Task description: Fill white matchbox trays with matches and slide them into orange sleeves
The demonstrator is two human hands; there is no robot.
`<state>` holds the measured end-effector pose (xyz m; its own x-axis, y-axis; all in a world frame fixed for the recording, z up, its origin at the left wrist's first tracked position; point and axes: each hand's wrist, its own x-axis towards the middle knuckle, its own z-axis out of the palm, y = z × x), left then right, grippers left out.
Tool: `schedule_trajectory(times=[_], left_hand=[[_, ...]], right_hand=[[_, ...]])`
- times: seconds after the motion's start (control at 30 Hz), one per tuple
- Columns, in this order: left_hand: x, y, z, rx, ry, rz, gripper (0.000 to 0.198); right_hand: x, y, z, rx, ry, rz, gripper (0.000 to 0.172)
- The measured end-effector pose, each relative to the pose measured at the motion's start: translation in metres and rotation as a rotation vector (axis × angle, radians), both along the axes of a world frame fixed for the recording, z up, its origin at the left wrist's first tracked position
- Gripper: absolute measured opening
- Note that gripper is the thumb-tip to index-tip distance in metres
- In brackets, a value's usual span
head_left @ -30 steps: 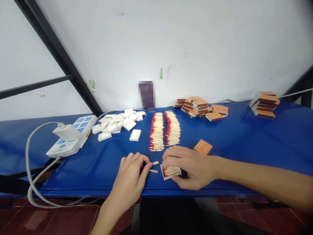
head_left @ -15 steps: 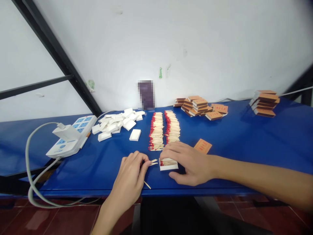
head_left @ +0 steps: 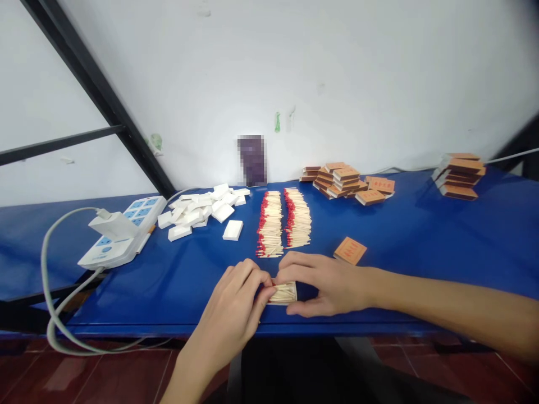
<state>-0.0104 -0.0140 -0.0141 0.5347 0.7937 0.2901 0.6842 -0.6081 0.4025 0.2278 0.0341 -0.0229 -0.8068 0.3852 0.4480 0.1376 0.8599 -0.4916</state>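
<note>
A small white matchbox tray (head_left: 290,300) filled with matches (head_left: 283,292) lies near the table's front edge. My left hand (head_left: 238,303) is closed in a pinch over the tray's left part, with matches at its fingertips; the fingers hide that end. My right hand (head_left: 322,283) grips the tray, its fingers at the far side and its thumb by the near right corner. Beyond my hands lie two rows of red-headed matches, a left row (head_left: 270,224) and a right row (head_left: 298,219). An orange matchbox sleeve (head_left: 350,251) lies beyond my right forearm.
A pile of white trays (head_left: 197,210) is at the back left, with one single tray (head_left: 233,230) apart. Stacked orange matchboxes (head_left: 343,179) and another stack (head_left: 461,177) stand along the wall. A power strip (head_left: 126,230) with cables occupies the left side of the blue table (head_left: 421,241).
My left hand has moved right, bringing its matches to the tray. The tray and my right hand's fingers have shifted slightly left and nearer. The loose match by my left thumb is now hidden.
</note>
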Motion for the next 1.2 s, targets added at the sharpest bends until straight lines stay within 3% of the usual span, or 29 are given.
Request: schedule_trajectory(times=[0.2, 0.43, 0.7, 0.87, 1.03, 1.2], left_hand=[[-0.001, -0.002, 0.002, -0.041, -0.003, -0.025, 0.017], [-0.008, -0.003, 0.008, -0.199, -0.248, 0.132, 0.023], [-0.020, -0.004, 0.007, -0.258, -0.487, 0.148, 0.029], [-0.019, -0.002, 0.010, -0.245, -0.328, 0.053, 0.009], [-0.010, -0.004, 0.016, -0.286, -0.073, 0.050, 0.034], [-0.008, -0.005, 0.018, -0.262, 0.040, 0.043, 0.039]], right_hand=[[0.000, 0.000, 0.001, 0.089, 0.000, 0.025, 0.026], [0.001, -0.001, 0.003, 0.203, -0.072, -0.037, 0.018], [-0.001, 0.000, 0.004, 0.308, -0.027, 0.005, 0.014], [-0.001, 0.000, 0.004, 0.321, -0.023, -0.006, 0.015], [-0.001, -0.001, 0.003, 0.303, 0.015, -0.012, 0.015], [-0.001, 0.002, 0.000, 0.319, 0.072, -0.002, 0.015]])
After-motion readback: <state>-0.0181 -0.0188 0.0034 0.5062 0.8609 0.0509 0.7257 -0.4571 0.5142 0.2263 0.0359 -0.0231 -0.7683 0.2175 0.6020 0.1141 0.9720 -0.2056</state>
